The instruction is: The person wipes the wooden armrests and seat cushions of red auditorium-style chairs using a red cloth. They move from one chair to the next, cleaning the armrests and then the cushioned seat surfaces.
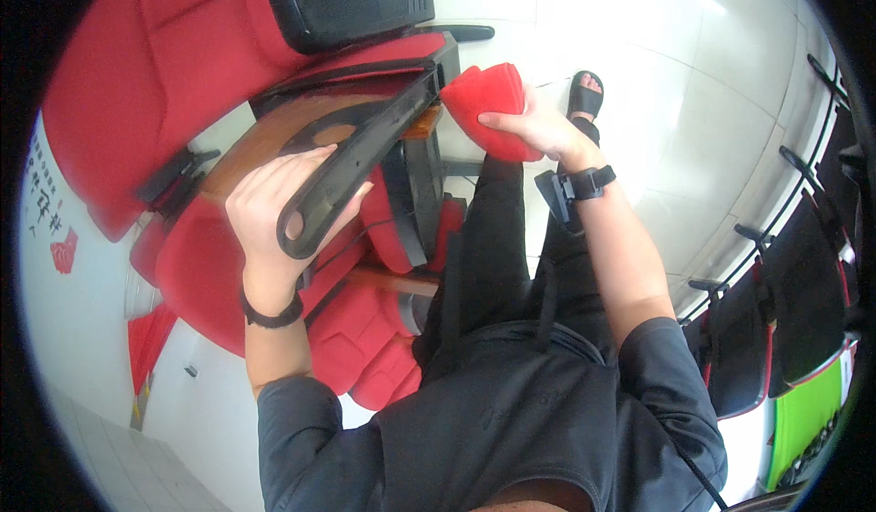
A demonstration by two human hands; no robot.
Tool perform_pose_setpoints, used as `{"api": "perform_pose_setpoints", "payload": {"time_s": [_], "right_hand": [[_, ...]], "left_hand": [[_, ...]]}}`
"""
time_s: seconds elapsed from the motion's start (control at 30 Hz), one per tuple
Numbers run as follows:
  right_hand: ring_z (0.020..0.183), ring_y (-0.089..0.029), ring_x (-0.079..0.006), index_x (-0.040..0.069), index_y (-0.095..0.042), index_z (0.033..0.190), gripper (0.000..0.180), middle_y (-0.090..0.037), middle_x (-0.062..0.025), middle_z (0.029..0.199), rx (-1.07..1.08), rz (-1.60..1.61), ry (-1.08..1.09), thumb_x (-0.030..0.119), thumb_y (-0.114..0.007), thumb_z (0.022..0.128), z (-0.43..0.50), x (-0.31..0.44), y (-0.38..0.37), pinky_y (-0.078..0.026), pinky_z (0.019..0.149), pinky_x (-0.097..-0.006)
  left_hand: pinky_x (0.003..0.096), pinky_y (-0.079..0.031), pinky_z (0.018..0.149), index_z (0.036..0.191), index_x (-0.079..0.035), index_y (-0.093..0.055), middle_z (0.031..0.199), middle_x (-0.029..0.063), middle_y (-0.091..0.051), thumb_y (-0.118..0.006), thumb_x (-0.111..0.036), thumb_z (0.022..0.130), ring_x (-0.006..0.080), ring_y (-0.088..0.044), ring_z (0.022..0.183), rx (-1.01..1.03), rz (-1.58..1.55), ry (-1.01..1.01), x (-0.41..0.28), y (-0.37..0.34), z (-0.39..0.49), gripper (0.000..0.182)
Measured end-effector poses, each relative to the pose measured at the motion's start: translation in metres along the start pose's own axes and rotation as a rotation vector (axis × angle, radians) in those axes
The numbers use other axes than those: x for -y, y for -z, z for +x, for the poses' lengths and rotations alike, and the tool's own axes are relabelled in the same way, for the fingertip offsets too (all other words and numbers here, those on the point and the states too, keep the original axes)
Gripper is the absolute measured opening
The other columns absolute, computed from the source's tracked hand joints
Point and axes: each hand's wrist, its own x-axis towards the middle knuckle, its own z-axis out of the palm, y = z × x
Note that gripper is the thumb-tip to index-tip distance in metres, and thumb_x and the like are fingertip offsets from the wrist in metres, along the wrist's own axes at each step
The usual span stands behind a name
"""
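My left hand (pixel 287 204) grips the near end of a long black plastic armrest strip (pixel 363 159), its fingers behind it and a fingertip showing through the hole at its end. The strip slants up to the right over a wooden folding tablet (pixel 256 146) with a black ring-shaped recess. In my right hand (pixel 540 125) is a folded red cloth (pixel 489 105), thumb on top. The cloth's left tip is close to the far end of the strip; whether they touch, I cannot tell.
Red upholstered auditorium seats (pixel 198 272) surround the strip, with a black seat panel (pixel 356 2) at the top. Another row of black-backed seats (pixel 739 327) stands at the right. Pale floor tiles (pixel 643 122) lie between. A wall bearing writing (pixel 89 293) is at the left.
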Motion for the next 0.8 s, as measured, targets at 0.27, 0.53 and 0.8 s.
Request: {"api": "perform_pose_setpoints", "payload": {"time_s": [0.27, 0.53, 0.8], "right_hand": [[0.103, -0.067, -0.0303, 0.014, -0.071, 0.121, 0.046, -0.073, -0.007, 0.118, -0.296, -0.982, 0.604, 0.011, -0.075, 0.075, 0.04, 0.003, -0.034, -0.052, 0.092, -0.0414], [0.096, -0.066, -0.0284, 0.013, -0.073, 0.115, 0.04, -0.074, -0.0056, 0.119, -0.343, -0.823, 0.665, 0.008, -0.075, 0.076, 0.045, -0.016, -0.035, -0.051, 0.087, -0.0405], [0.102, -0.064, -0.0283, 0.018, -0.073, 0.116, 0.042, -0.071, 0.0003, 0.126, -0.119, -0.911, 0.69, 0.003, -0.07, 0.077, 0.039, -0.014, -0.023, -0.051, 0.09, -0.0392]], "left_hand": [[0.0336, -0.058, 0.073, 0.093, -0.005, -0.076, 0.092, 0.0092, -0.077, -0.091, -0.023, 0.069, 0.0258, -0.075, 0.079, 0.009, 0.03, -0.002, 0.0, -0.001, 0.001, 0.034], [0.0311, -0.059, 0.07, 0.096, -0.007, -0.08, 0.089, 0.0087, -0.079, -0.09, -0.028, 0.075, 0.024, -0.077, 0.08, 0.021, 0.051, -0.022, 0.0, 0.001, 0.004, 0.031], [0.0313, -0.06, 0.069, 0.096, -0.006, -0.08, 0.089, 0.0093, -0.079, -0.09, -0.027, 0.075, 0.0238, -0.077, 0.079, 0.028, 0.071, -0.03, 0.002, -0.001, 0.003, 0.032]]}}
